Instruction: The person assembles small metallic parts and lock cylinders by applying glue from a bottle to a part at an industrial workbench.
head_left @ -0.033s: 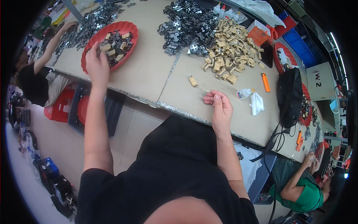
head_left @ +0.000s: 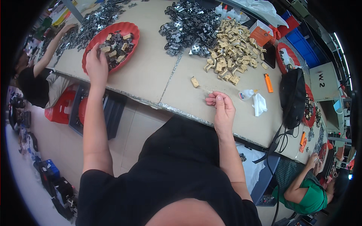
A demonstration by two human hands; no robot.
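My left hand [head_left: 97, 63] reaches far to the left into a red oval tray [head_left: 130, 27]. Its fingers rest spread on the tan and dark grey assembled pieces [head_left: 117, 46] in the tray. My right hand [head_left: 223, 107] lies on the cardboard-covered table near its front edge, fingers curled and pinched together. I cannot tell whether anything small is in them. A single tan block [head_left: 194, 81] lies just beyond that hand. Behind it are a heap of tan blocks [head_left: 230, 51] and a heap of dark metal parts [head_left: 184, 26].
A small white glue bottle [head_left: 247, 94], a crumpled white cloth [head_left: 259, 104], an orange lighter [head_left: 268, 83] and a black bag [head_left: 293, 98] lie to the right. Another person's arm [head_left: 51, 49] works at the far left. A person in green [head_left: 305, 188] sits at the lower right.
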